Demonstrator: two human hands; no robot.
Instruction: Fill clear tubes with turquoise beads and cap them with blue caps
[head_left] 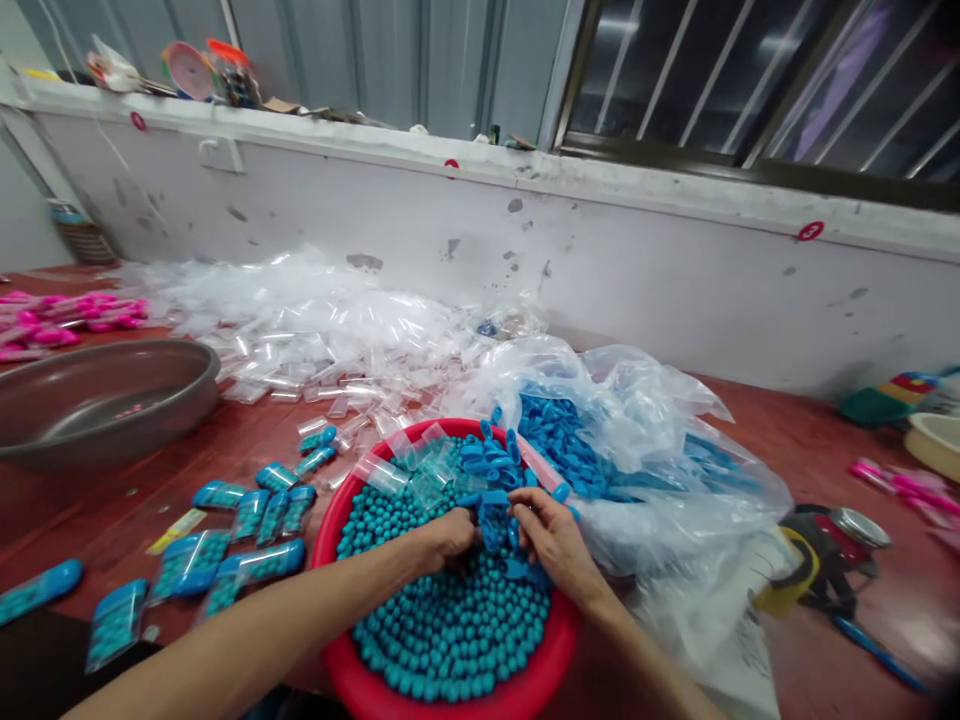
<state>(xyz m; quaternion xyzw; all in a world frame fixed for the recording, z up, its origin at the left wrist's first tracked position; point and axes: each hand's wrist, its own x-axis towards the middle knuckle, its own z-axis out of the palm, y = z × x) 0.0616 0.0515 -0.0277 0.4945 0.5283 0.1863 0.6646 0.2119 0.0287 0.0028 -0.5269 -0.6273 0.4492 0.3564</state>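
A red basin (341, 520) in front of me holds many small teal balls (450, 630) and a heap of blue plastic pieces (491, 470). Both hands are inside it. My left hand (448, 538) is closed, fingers curled into the balls beside a blue piece. My right hand (547, 540) has its fingers pinched on blue plastic pieces (491, 525) at the basin's middle. A few small clear bags (390, 470) lie on the basin's far side. Filled packets (247, 565) of balls and blue pieces lie on the table to the left.
A big clear bag of blue pieces (600, 450) lies right of the basin. A pile of empty clear bags (300, 320) spreads along the white wall. A grey basin (97, 400) sits at the left, pink items (60, 320) behind it. Tape rolls (817, 560) lie right.
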